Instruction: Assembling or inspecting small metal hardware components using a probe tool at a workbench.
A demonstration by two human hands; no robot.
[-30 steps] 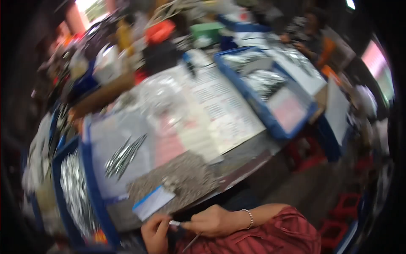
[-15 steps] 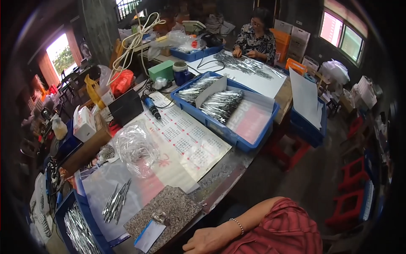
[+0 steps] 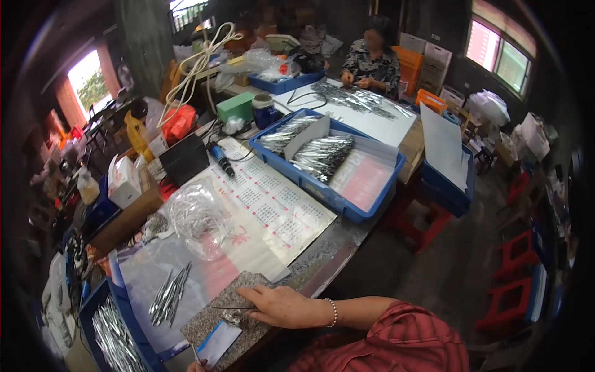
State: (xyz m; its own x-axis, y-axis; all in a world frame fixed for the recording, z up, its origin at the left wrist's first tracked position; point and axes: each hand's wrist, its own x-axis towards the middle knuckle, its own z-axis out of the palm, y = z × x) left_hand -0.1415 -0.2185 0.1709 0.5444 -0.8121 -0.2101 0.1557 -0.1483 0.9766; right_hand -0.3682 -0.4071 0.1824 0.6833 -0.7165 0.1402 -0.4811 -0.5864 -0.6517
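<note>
Right hand [image 3: 285, 307], grip clamped on a thin rod [image 3: 230, 307], seems to be positioning it over the stone slab [image 3: 199, 320], calling for steady aim; left hand [image 3: 196, 367]: cannot tell.

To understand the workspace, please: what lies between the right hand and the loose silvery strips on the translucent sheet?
In the head view: a thin dark tool extending from the right hand, then part of the speckled slab, then some translucent sheet.

Left window [image 3: 88, 80]: blown out white on my feed.
Right window [image 3: 499, 49]: bright daylight.
Wall [image 3: 447, 28]: dim, nearly black.
Bag [image 3: 199, 220]: glare spots.
Desk [image 3: 334, 252]: moderately lit, fairly sharp to me.
Fisheye rim: I get blackness and bent edges.
</note>
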